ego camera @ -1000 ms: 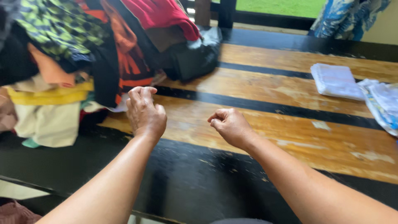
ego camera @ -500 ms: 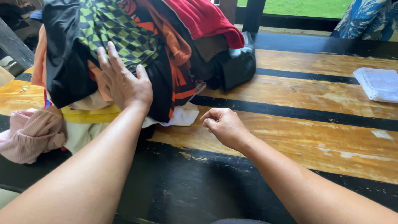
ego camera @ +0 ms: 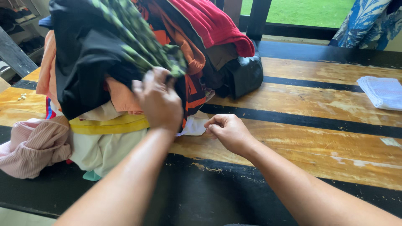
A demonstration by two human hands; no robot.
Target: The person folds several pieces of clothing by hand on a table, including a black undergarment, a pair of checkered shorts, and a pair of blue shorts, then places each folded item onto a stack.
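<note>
Gripping the green patterned garment (ego camera: 138,39), the left hand (ego camera: 158,100) is closed on its lower edge at the front of the clothes pile (ego camera: 96,83), which occupies the near-left part of the table (ego camera: 318,138). The garment lies draped over the top of the pile, across a black garment (ego camera: 83,58) and beside orange cloth (ego camera: 176,37), with a red towel-like piece (ego camera: 213,25) further right. The right hand (ego camera: 228,132) rests on the wood just right of the pile, fingers curled in and touching the corner of a white cloth (ego camera: 193,125) that sticks out from under the heap; whether it actually pinches that cloth cannot be told.

Judgement: the step in hand is drawing one piece, the green garment, out of the pile. It is not yet free; most of it is on top of the heap. The next move calls for a steady pull toward the near edge, and the pile may need steadying, since stacked pieces could slide with it.

Also noted: a pink ribbed garment (ego camera: 33,146) at the near-left edge, a yellow cloth (ego camera: 109,124) low in the pile, a dark bag (ego camera: 243,75) behind it, and a folded white cloth (ego camera: 383,92) far right.
</note>
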